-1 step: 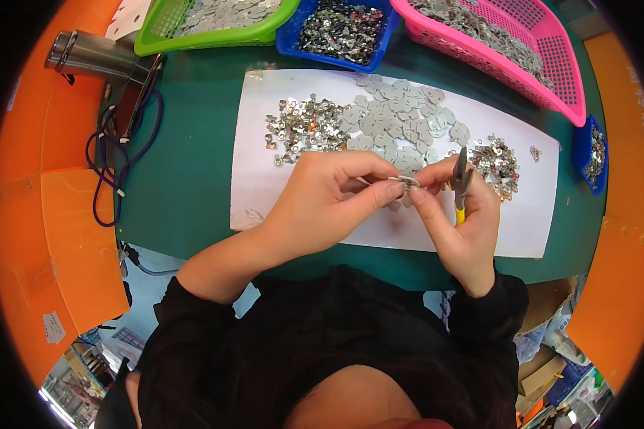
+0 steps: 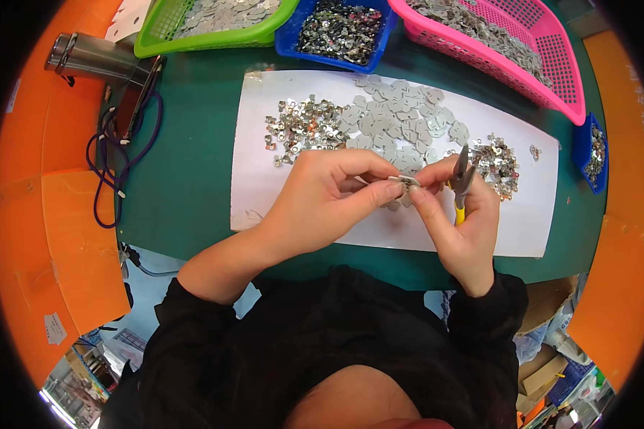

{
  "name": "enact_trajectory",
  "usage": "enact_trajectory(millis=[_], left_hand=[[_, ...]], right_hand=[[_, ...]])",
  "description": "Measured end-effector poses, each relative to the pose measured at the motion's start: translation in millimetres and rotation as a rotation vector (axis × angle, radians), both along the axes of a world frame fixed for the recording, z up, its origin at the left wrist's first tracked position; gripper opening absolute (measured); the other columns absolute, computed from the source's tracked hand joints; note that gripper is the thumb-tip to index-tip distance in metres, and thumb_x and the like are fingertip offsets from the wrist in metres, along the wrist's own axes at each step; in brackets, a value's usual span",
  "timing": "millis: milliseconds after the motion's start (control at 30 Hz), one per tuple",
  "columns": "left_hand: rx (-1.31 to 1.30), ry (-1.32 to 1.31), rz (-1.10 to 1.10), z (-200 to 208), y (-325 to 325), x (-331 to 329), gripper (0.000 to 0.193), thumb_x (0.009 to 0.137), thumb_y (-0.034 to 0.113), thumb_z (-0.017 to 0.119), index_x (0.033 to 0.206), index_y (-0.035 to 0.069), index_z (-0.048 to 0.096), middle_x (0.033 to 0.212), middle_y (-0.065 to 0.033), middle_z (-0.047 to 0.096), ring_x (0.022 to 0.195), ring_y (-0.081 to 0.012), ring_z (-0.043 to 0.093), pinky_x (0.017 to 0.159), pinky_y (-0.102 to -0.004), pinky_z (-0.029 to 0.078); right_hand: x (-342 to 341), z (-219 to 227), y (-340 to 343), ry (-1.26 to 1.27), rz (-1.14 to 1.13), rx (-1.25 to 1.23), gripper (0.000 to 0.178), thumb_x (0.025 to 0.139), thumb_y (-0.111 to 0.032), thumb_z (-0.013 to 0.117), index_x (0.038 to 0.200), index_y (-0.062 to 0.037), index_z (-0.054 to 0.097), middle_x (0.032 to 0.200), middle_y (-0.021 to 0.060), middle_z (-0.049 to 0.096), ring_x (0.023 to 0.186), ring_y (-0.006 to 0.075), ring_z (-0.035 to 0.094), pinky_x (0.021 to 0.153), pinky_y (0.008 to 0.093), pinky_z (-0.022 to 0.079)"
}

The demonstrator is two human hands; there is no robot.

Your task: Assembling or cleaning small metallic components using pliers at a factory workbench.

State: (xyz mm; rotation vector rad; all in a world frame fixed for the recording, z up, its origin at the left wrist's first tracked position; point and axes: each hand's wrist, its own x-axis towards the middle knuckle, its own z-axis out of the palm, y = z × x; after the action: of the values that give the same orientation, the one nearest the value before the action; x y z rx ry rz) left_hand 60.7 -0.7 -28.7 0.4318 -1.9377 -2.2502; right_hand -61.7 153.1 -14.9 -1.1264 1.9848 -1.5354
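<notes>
Left hand (image 2: 315, 204) and right hand (image 2: 467, 232) pinch a small metal plate (image 2: 406, 180), seemingly light, stiff, best held by its edges

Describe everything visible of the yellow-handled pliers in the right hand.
The yellow-handled, gray metal-looking pliers sit in the right hand, tucked between thumb and fingers. Their dark gray head tapers to a point and leans slightly, tips toward the far side of the table. Below it shows a short yellow length of handle; the hand hides the rest. How far the jaws are parted is hard to tell. In the picture, the head lies just left of a pile of shiny metal parts.
</notes>
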Motion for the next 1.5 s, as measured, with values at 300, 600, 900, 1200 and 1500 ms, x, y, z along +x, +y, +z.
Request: enact_trajectory(millis=[300,600,900,1200,1500], left_hand=[[0.284,0.005,0.058,-3,-5,1,0.012,0.090,0.002,0.068,0.100,-0.004,0.065,0.102,-0.0154,0.069,0.090,-0.0188,0.070,0.077,-0.0306,0.058],[0.606,0.330,0.490,13,-78,10,0.007,0.093,0.005,0.060,0.095,0.000,0.056,0.108,-0.0233,0.066,0.091,-0.0218,0.068,0.075,-0.0270,0.058],[0.606,0.209,0.404,3,-70,1,0.025,0.095,0.008,0.058,0.118,-0.001,0.053,0.110,-0.0179,0.066,0.084,-0.0148,0.062,0.076,-0.0257,0.053],[0.485,0.054,0.112,4,-38,-2,0.040,0.093,0.006,0.064,0.131,-0.001,0.057,0.098,-0.0039,0.060,0.087,-0.0112,0.062,0.079,-0.0225,0.050],[0.386,0.045,0.087,0,-15,-5,0.036,0.089,0.000,0.069,0.124,-0.003,0.062,0.096,-0.0025,0.061,0.091,-0.0121,0.065,0.079,-0.0263,0.055]], right_hand=[[12,8,-1,-0.439,-0.034,0.057,0.010,0.088,-0.007,0.067,0.093,-0.0008,0.061,0.086,0.0022,0.061,0.079,0.0101,0.054,0.073,0.0252,0.042],[-7,-1,-16,0.563,0.090,0.156,0.023,0.072,-0.001,0.072,0.093,-0.0077,0.066,0.080,0.0051,0.060,0.075,0.0223,0.056,0.071,0.0340,0.043],[6,-27,-47,0.789,0.192,0.189,0.033,0.060,-0.004,0.075,0.091,-0.0133,0.066,0.082,0.0024,0.054,0.082,0.0247,0.054,0.075,0.0370,0.040],[-12,1,-34,0.218,-0.058,0.189,0.010,0.084,-0.004,0.068,0.091,-0.0035,0.061,0.086,0.0035,0.061,0.083,0.0144,0.056,0.077,0.0282,0.043],[-14,11,-21,-0.312,0.044,0.144,0.014,0.094,-0.014,0.064,0.093,-0.0004,0.061,0.078,-0.0019,0.059,0.071,0.0052,0.051,0.065,0.0220,0.042]])
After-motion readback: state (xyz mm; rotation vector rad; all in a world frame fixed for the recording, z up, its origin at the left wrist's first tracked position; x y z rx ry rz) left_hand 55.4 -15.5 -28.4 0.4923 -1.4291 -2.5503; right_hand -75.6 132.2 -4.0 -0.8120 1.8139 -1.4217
